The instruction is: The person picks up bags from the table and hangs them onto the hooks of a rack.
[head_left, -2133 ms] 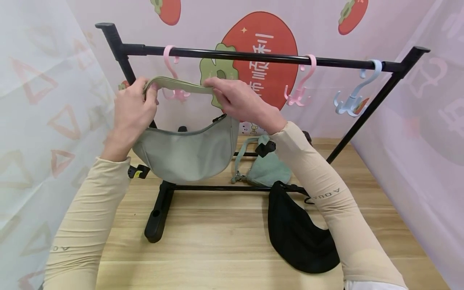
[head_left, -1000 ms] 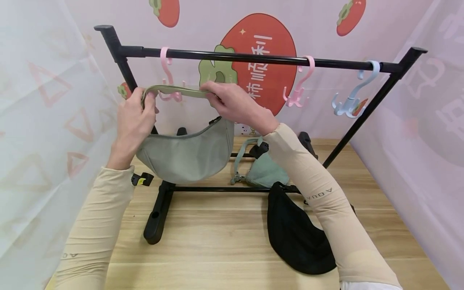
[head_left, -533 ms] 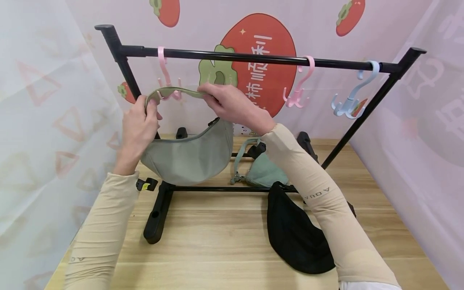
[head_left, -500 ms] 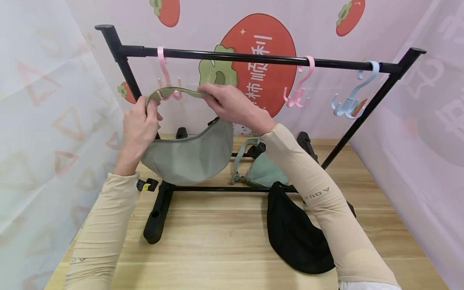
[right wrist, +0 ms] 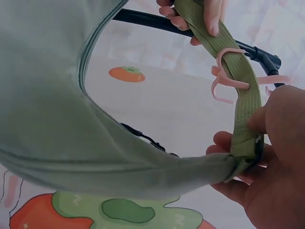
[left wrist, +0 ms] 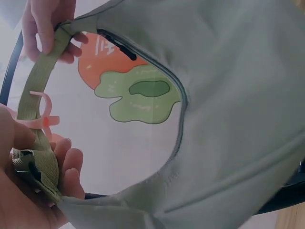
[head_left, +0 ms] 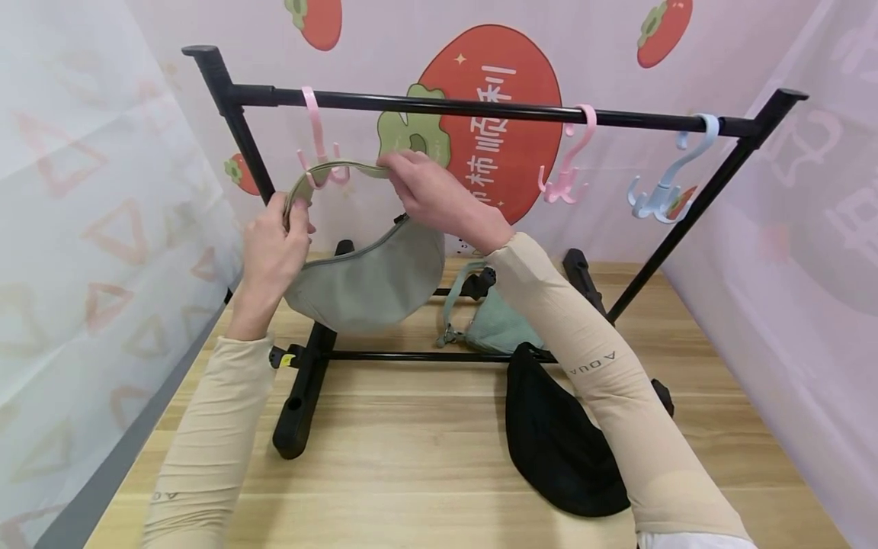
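A grey-green shoulder bag [head_left: 373, 282] hangs tilted below its olive strap [head_left: 363, 168], its left end lower. My left hand [head_left: 273, 248] grips the strap's left end, thumb over the webbing. At the other end, my right hand [head_left: 439, 194] pinches the strap near where it joins the bag. Between the hands the strap arches up at the prongs of a pink hook [head_left: 315, 126] that hangs from the bar. In the right wrist view, prongs of the pink hook [right wrist: 231, 82] cross in front of the strap [right wrist: 248, 112]. A black zip pull [left wrist: 124, 47] shows on the bag's edge.
The black rack bar [head_left: 446, 106] also carries a second pink hook [head_left: 564, 179] and a blue hook [head_left: 661, 194]. On the wooden surface lie a small green bag [head_left: 504, 324] and a black crescent-shaped fabric item [head_left: 555, 450]. A rack foot [head_left: 293, 427] stands at left.
My left hand has moved right and down, nearer my right hand, so the strap now arches. Prongs of the left pink hook, earlier behind the strap, now show in front of it.
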### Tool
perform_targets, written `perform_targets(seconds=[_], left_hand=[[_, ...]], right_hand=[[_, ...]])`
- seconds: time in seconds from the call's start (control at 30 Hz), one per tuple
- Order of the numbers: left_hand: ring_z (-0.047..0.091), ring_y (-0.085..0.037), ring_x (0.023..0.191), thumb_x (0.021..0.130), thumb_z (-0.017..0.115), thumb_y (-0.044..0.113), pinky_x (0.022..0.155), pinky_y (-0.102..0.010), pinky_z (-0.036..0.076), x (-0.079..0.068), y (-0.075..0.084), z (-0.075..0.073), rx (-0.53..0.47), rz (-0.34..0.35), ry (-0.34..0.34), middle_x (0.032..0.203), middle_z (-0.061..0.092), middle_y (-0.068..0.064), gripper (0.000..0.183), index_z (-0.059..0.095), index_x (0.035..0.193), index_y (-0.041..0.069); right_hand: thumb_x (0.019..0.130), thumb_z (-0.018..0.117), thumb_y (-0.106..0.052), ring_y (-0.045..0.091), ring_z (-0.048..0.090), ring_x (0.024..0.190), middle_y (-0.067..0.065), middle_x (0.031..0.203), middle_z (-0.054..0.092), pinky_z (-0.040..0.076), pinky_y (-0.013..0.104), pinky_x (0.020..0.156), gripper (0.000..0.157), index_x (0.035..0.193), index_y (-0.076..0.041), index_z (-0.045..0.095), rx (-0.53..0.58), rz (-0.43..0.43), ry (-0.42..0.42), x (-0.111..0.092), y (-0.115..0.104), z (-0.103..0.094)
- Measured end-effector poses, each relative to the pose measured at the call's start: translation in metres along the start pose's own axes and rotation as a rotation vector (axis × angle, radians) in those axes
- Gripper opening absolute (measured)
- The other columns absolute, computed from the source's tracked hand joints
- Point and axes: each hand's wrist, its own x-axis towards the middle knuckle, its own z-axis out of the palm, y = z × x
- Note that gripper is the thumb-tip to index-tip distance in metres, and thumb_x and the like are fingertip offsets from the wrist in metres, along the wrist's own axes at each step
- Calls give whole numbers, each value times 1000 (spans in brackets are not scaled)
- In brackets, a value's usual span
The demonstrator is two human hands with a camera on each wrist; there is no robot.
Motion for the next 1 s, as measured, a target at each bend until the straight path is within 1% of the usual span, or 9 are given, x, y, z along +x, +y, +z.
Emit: perform_targets(seconds=[0.13, 0.2, 0.27, 0.37, 0.47, 0.6, 0.73, 0.87, 1.0], left_hand=[[59, -22, 71, 102, 39, 40, 58, -28, 35, 1, 2, -1, -4, -17, 23, 92, 73, -14, 43, 62, 112, 5], [57, -26, 75, 101, 41, 38, 61, -31, 34, 1, 2, -2, 1, -12, 37, 92, 70, -15, 42, 62, 116, 6], [52, -29, 71, 101, 42, 37, 61, -34, 33, 1, 3, -3, 5, 1, 47, 88, 67, -15, 41, 62, 120, 6], [46, -30, 68, 100, 44, 34, 60, -36, 30, 0, 3, -4, 6, 28, 52, 83, 59, -15, 41, 61, 124, 5], [48, -31, 72, 99, 46, 31, 64, -36, 31, -1, 5, -4, -11, 61, 70, 89, 61, -18, 40, 60, 124, 3], [56, -33, 90, 99, 49, 28, 79, -41, 41, -3, 10, -7, -44, 92, 92, 108, 65, -21, 38, 59, 125, 2], [57, -35, 104, 99, 49, 27, 90, -48, 43, -5, 17, -11, -51, 105, 101, 115, 61, -23, 37, 59, 125, 2], [51, -36, 103, 99, 49, 24, 88, -46, 41, -9, 22, -12, -58, 134, 131, 114, 54, -26, 35, 59, 124, 1], [47, -35, 107, 98, 50, 20, 87, -44, 37, -12, 28, -14, -75, 186, 172, 118, 51, -25, 32, 60, 122, 1]], right_hand=[[102, 45, -13, 20, 53, 103, 9, 120, 63, 45, 31, 91, 30, 129, -7, 56, -8, 15, -9, 0, 3, 2], [102, 46, -14, 20, 53, 101, 9, 117, 63, 45, 32, 90, 30, 129, -6, 55, -4, 10, -16, 0, 5, 3], [102, 46, -14, 20, 53, 99, 9, 115, 63, 45, 32, 90, 30, 130, -6, 55, -5, 7, -24, -1, 7, 5], [102, 46, -14, 19, 53, 100, 8, 118, 63, 45, 32, 91, 31, 131, -6, 54, -10, 8, -27, -1, 10, 7], [102, 46, -16, 19, 53, 105, 8, 122, 62, 44, 32, 95, 33, 133, -7, 53, -22, 23, -28, -2, 11, 8], [102, 46, -18, 21, 52, 119, 8, 132, 59, 43, 33, 103, 35, 136, -9, 52, -45, 54, -26, -6, 9, 6], [102, 47, -18, 22, 51, 119, 8, 131, 59, 45, 32, 100, 35, 135, -10, 53, -42, 59, -9, -12, 7, 4], [102, 49, -18, 22, 50, 112, 9, 123, 59, 46, 32, 95, 34, 134, -10, 55, -31, 46, 5, -18, 6, 5], [101, 51, -17, 22, 51, 113, 9, 122, 59, 46, 33, 97, 34, 134, -9, 55, -39, 39, 20, -25, 7, 5]])
